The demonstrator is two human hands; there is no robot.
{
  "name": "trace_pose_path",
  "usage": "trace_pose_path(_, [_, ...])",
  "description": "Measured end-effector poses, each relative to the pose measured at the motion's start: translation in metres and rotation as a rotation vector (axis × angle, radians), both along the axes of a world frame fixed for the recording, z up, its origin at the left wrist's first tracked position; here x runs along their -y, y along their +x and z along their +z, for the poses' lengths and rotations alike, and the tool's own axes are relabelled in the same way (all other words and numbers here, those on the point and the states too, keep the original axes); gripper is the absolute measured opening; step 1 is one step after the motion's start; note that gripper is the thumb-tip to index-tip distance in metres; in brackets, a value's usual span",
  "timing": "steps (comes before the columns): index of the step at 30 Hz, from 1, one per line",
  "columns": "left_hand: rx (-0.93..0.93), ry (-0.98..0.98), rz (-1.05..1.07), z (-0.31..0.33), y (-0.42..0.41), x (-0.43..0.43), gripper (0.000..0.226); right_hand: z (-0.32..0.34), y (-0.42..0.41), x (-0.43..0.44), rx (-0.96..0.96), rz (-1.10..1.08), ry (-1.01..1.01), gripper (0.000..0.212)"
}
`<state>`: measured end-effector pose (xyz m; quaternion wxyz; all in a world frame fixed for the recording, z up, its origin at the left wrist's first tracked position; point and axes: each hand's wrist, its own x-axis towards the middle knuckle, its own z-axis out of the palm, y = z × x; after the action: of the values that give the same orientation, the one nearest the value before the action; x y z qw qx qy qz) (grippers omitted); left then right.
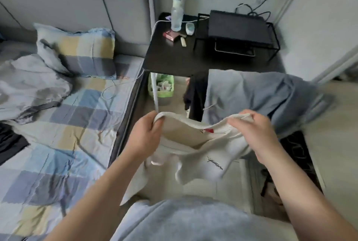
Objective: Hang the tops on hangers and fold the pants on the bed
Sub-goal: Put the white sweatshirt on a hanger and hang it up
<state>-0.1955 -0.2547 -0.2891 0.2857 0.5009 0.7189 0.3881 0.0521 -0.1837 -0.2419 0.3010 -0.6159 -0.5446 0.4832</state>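
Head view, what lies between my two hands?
In the head view, the cream top has its ribbed neckline stretched from left hand to right hand, both gripping it.

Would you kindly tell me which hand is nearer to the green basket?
Left. The left hand, holding the cream top by its collar, is just in front of the green basket; the right hand, at the collar's other end, is well to its right.

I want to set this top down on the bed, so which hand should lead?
Left, probably. The left hand grips the top on the side nearest the bed; the right hand grips its far end, away from the bed.
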Motion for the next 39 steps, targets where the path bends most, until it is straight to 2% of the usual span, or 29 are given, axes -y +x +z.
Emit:
trace_pose_path(2, [0.024, 0.032, -0.117, 0.006, 0.041, -0.018, 0.035, 0.004, 0.049, 0.005, -0.015, -0.125, 0.024, 0.035])
trace_pose_path(8, [0.095, 0.076, -0.385, 0.026, 0.156, -0.073, 0.036, 0.027, 0.170, 0.015, 0.028, -0.415, 0.131, 0.006])
trace_pose_path(17, [0.157, 0.316, -0.771, 0.109, 0.320, -0.185, 0.039, 0.095, 0.290, -0.004, 0.138, -0.859, 0.380, 0.010])
trace_pose_path(19, [0.168, 0.383, -0.844, 0.136, 0.356, -0.212, 0.040, 0.117, 0.307, -0.014, 0.149, -0.920, 0.484, 0.015])
trace_pose_path(22, [0.196, 0.510, -0.978, 0.180, 0.406, -0.251, 0.038, 0.152, 0.328, -0.031, 0.200, -0.989, 0.596, 0.008])
trace_pose_path(25, [0.236, 0.614, -1.084, 0.229, 0.451, -0.287, 0.034, 0.193, 0.349, -0.048, 0.264, -1.082, 0.696, 0.011])
trace_pose_path(29, [0.313, 0.756, -1.174, 0.306, 0.504, -0.330, 0.040, 0.258, 0.372, -0.075, 0.344, -1.177, 0.856, 0.011])
trace_pose_path(34, [0.392, 0.915, -1.278, 0.408, 0.553, -0.355, 0.043, 0.344, 0.401, -0.099, 0.519, -1.253, 0.996, 0.009])
trace_pose_path(39, [0.403, 1.043, -1.293, 0.505, 0.598, -0.368, 0.041, 0.435, 0.429, -0.105, 0.800, -1.266, 1.012, 0.017])
